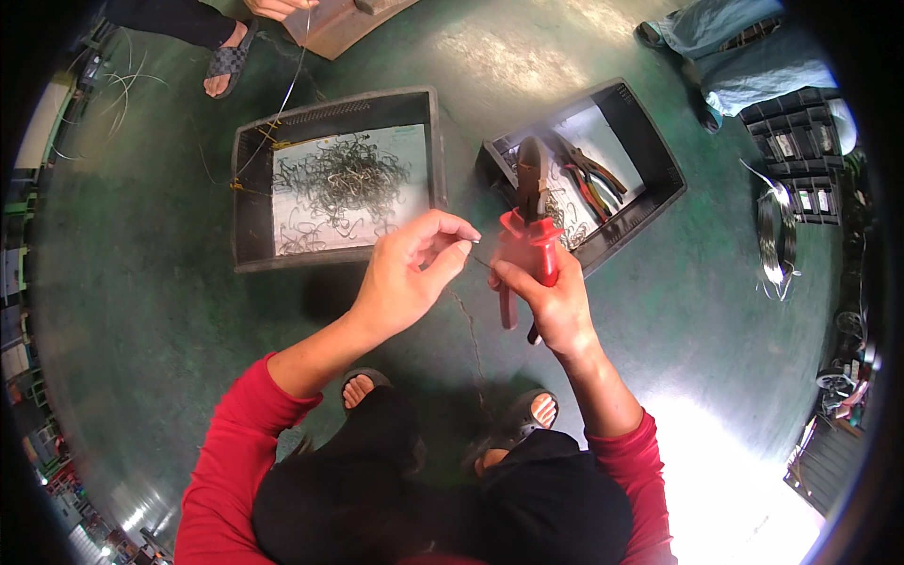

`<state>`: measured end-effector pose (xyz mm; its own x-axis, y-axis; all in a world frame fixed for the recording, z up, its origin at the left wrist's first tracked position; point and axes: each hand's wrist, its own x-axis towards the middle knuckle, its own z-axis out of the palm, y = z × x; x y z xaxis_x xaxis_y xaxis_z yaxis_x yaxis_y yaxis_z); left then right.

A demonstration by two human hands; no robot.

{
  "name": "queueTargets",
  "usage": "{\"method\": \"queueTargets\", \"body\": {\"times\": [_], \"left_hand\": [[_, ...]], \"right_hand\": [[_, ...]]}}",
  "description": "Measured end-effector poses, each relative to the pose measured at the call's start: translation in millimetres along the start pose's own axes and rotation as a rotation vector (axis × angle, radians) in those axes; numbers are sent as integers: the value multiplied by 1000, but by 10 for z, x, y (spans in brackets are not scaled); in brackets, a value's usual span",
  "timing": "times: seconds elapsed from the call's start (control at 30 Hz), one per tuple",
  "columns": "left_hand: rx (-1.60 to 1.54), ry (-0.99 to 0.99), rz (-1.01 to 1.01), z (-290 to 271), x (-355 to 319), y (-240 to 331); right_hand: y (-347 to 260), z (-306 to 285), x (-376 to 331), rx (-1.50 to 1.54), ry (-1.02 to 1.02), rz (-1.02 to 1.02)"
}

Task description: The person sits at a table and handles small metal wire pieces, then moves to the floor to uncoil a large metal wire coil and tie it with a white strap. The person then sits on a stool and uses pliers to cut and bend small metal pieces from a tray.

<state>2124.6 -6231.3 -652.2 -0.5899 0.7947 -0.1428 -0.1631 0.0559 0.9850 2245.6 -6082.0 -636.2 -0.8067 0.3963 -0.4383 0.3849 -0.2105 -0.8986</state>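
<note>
So, a pair of red-handled pliers (529, 240) is gripped in the right hand (556, 301), fingers wrapped shut around the handles, nose pointing up toward 12 o'clock, probably so the jaws sit right at the work. A short piece of thin wire (478, 256) is pinched between thumb and fingertips of the left hand (405, 278), the other fingers loosely curled, and its free end is held out toward 3 o'clock, just beside the pliers (whether the jaws already touch it can't be told, it's too fine).

Two black trays are set on the green floor (151, 311) within easy reach of the crouched person. The left tray (247, 202), at about 11 o'clock from the hands, is filled with a tangle of bent wire pieces (344, 184). The right tray (650, 155), at about 1 o'clock, holds spare pliers (593, 179) and a few more bent bits. A coil of wire (777, 235) is lying at 3 o'clock, well apart. Another person's sandalled foot (226, 61) is seen at 11 o'clock, far off.
</note>
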Motion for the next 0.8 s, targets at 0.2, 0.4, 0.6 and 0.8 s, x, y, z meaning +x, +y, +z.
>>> {"method": "queueTargets", "body": {"times": [0.2,0.4,0.6,0.8], "left_hand": [[-178,-191,-511,-208,102,23],[-233,-339,-664,-276,140,-77],[-229,22,-453,-315,124,-1],[-521,-175,-290,-43,-78,76]], "right_hand": [[33,-27,-16,-536,59,-483],[26,-7,-40,-674,-9,-516],[-31,-97,-93,-356,-33,-125],[52,28,-110,-654,31,-358]]}}
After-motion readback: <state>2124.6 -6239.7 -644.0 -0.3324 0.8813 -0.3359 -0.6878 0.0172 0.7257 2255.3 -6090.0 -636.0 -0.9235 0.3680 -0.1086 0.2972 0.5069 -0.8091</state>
